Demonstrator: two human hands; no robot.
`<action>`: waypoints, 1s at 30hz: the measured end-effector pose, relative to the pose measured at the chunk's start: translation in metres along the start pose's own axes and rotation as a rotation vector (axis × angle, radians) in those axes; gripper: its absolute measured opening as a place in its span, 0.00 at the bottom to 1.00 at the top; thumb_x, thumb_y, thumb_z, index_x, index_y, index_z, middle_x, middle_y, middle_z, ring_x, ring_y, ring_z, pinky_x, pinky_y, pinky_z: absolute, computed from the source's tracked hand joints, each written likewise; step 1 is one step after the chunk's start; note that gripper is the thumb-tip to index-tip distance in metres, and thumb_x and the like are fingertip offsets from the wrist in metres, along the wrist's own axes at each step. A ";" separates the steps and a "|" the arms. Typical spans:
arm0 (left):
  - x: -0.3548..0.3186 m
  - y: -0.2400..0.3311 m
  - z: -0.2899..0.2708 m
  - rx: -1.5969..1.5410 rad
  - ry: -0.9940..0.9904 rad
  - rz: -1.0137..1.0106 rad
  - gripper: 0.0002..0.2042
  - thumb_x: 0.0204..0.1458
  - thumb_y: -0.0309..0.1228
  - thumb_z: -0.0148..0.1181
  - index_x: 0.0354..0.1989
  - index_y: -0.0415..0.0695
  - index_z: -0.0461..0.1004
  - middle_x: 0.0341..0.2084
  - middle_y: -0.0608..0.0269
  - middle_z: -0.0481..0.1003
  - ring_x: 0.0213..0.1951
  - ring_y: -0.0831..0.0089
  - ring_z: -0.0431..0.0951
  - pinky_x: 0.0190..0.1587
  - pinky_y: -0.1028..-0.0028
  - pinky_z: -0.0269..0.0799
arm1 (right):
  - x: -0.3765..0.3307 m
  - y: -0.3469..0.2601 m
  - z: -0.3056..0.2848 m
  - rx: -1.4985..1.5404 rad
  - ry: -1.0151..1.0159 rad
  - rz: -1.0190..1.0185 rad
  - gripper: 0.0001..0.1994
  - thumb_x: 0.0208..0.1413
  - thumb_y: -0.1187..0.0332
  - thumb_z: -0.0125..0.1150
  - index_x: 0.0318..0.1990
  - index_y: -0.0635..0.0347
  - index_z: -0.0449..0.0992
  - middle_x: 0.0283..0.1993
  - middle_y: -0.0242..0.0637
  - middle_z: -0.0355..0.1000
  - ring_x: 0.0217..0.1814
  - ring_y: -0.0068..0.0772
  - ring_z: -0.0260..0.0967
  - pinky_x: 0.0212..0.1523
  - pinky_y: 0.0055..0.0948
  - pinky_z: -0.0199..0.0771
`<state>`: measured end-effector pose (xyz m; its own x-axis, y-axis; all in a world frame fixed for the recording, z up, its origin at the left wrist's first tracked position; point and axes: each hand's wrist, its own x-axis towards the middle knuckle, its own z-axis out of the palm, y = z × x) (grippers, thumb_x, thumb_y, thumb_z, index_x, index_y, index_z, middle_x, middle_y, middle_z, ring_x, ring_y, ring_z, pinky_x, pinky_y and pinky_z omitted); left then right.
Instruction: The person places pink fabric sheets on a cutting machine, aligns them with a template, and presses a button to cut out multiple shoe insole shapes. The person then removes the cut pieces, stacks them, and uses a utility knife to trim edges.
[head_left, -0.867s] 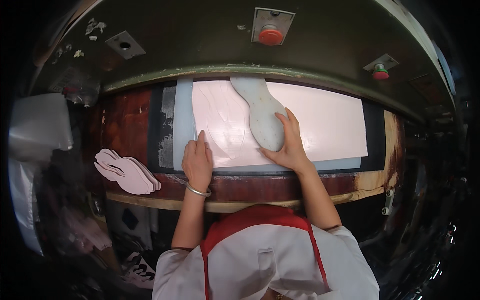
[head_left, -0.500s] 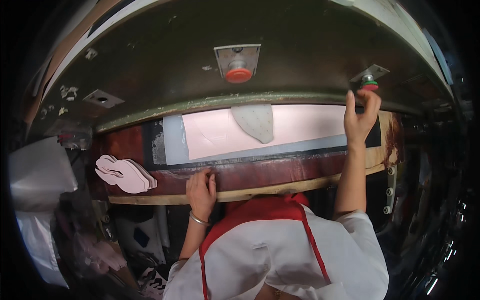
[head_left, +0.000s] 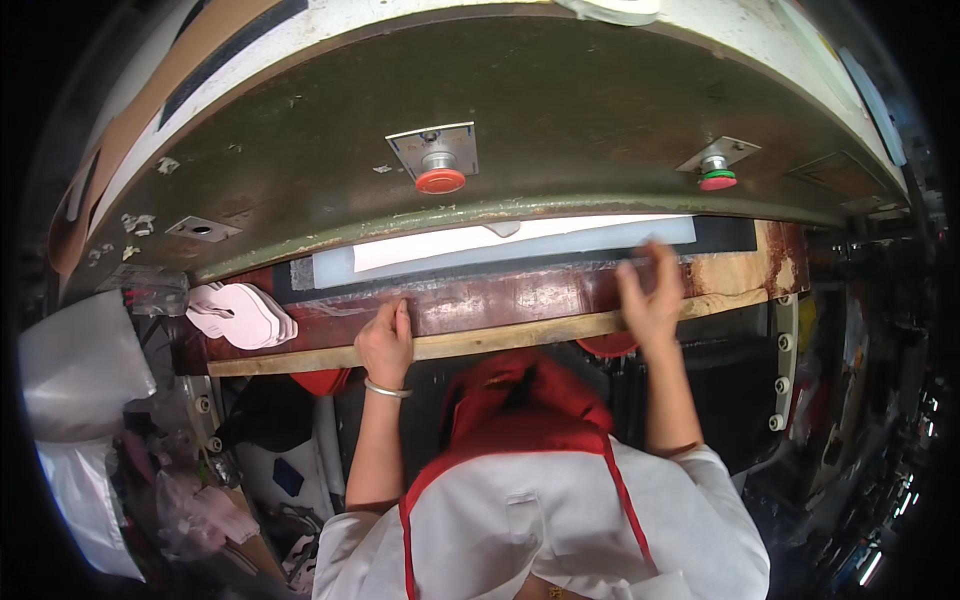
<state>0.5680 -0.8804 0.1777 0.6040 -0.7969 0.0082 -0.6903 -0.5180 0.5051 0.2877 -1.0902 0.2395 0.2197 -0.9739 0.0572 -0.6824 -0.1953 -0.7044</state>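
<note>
My left hand (head_left: 385,338) is closed at the front of the reddish-brown worktable (head_left: 480,305), fingers curled together, with nothing visible in it. Over the right part of the table's front edge, my right hand (head_left: 652,297) has its fingers apart, a little blurred, and holds nothing. Farther back lies a pink sheet (head_left: 430,247) on a pale blue sheet (head_left: 335,270), over a black pad (head_left: 728,236). Only the tip of a whitish, dotted, rounded piece (head_left: 503,229) shows; the green machine beam hides the rest. A stack of pink sole-shaped pieces (head_left: 240,315) sits at the table's left end.
The dark green beam (head_left: 570,110) overhangs the table's back. It carries a red push button (head_left: 440,179) and a green-and-pink button (head_left: 717,178). Clear plastic sheeting (head_left: 85,370) hangs at the left. A pale wooden strip (head_left: 500,340) runs along the table's front edge.
My right hand has come down and left, away from the right button. My left hand has curled tighter. The view has shifted, and the beam now covers more of the dotted piece and the pink sheet.
</note>
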 end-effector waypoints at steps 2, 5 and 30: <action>-0.003 -0.002 0.002 -0.020 0.013 0.004 0.06 0.53 0.32 0.60 0.28 0.43 0.77 0.15 0.53 0.72 0.20 0.53 0.74 0.23 0.61 0.68 | -0.049 0.007 0.007 0.207 -0.328 0.287 0.23 0.47 0.69 0.69 0.52 0.63 0.73 0.33 0.41 0.76 0.39 0.41 0.73 0.45 0.37 0.72; -0.011 -0.006 0.005 -0.056 -0.013 -0.038 0.07 0.53 0.32 0.60 0.26 0.43 0.77 0.15 0.53 0.72 0.19 0.54 0.73 0.23 0.61 0.68 | -0.089 0.035 0.014 0.102 -0.237 -0.003 0.07 0.47 0.72 0.66 0.35 0.63 0.78 0.34 0.44 0.76 0.35 0.45 0.72 0.38 0.36 0.73; -0.266 0.006 -0.071 -0.065 -0.258 0.156 0.03 0.50 0.30 0.61 0.28 0.45 0.75 0.22 0.61 0.74 0.24 0.61 0.73 0.28 0.66 0.67 | -0.182 -0.054 0.033 0.728 -0.440 0.300 0.40 0.26 0.72 0.75 0.52 0.55 0.60 0.58 0.51 0.57 0.62 0.46 0.56 0.57 0.42 0.63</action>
<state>0.4320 -0.6492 0.2399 0.3661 -0.9221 -0.1251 -0.7348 -0.3689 0.5692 0.3082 -0.8987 0.2439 0.4527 -0.8104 -0.3719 -0.1762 0.3276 -0.9283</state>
